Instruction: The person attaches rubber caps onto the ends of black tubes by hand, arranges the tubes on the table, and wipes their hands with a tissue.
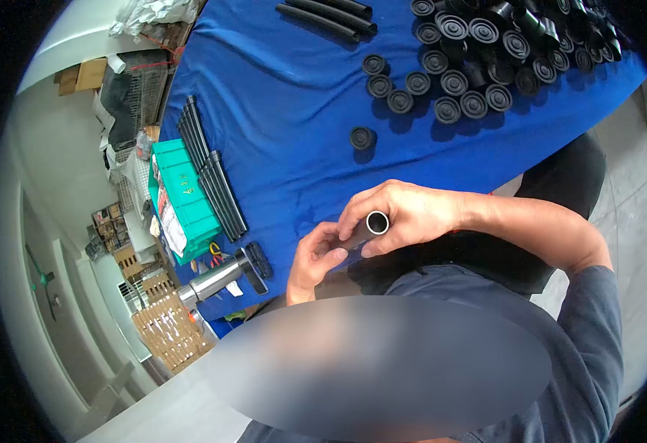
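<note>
- The held tube (367, 232) is looking smooth, with a bright, shiny edge.
- Blue cloth (286, 111) is creasing with a matt finish.
- Far right, black caps (474, 104) are looking like matt, ridged plastic.
- The left green crate (204, 205) is looking smoothly plastic.
- The near-left cylinder (215, 281) is gleaming like metal.

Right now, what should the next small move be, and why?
Perhaps steady the tube in the right hand and reach with the left hand for the nearest round black piece: the tube's visible end is open, and that piece stands apart from the cluster.
</note>
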Demonstrator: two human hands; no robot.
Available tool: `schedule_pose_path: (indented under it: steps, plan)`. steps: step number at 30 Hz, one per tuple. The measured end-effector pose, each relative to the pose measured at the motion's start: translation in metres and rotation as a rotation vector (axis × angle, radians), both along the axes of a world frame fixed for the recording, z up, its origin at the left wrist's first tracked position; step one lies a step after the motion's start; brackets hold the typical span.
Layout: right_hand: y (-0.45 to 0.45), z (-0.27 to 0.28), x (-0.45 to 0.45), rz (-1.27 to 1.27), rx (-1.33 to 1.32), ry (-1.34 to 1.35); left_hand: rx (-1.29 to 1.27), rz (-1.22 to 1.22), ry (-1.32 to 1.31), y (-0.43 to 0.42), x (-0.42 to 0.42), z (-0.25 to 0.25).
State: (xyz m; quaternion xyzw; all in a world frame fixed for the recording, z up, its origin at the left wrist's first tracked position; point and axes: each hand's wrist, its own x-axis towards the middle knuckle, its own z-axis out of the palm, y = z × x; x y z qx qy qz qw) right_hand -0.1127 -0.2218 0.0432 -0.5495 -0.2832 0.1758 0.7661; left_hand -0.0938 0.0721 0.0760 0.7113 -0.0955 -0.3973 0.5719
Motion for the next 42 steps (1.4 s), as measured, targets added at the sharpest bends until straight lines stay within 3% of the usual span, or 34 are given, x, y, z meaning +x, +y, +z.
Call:
schedule_pose_path:
  steps: [4, 8, 11, 15, 30, 33, 35, 38, 42]
  plan:
    - [0.002, -0.004, 0.0, 0.021, -0.052, 0.012, -0.124, 0.065, 0.126, -0.001, -0.002, -0.006]
    - [0.004, -0.005, -0.001, 0.102, 0.128, 0.429, -0.061, 0.08, 0.03, -0.009, -0.005, -0.016]
    - [0.005, -0.01, 0.002, 0.058, 0.152, 0.457, 0.091, 0.079, -0.053, 0.0, -0.004, -0.025]
    - [0.001, -0.002, 0.003, 0.062, 0.053, 0.368, -0.029, 0.056, -0.125, -0.004, 0.001, -0.023]
    - [0.002, -0.004, 0.001, -0.042, 0.056, 0.386, 0.019, 0.015, 0.055, 0.008, 0.004, -0.016]
    - [0.006, -0.014, 0.005, -0.213, 0.124, 0.368, -0.094, 0.162, 0.317, 0.01, -0.006, 0.012]
    - [-0.004, -0.005, 0.009, -0.171, 0.129, 0.466, -0.509, 0.219, 0.359, 0.033, -0.009, 0.002]
    - [0.007, -0.019, 0.009, -0.222, 0.11, 0.29, -0.686, 0.248, 0.106, 0.024, -0.001, -0.002]
    - [0.007, -0.011, -0.001, -0.05, -0.054, 0.155, -0.614, 0.302, -0.062, -0.007, 0.008, 0.004]
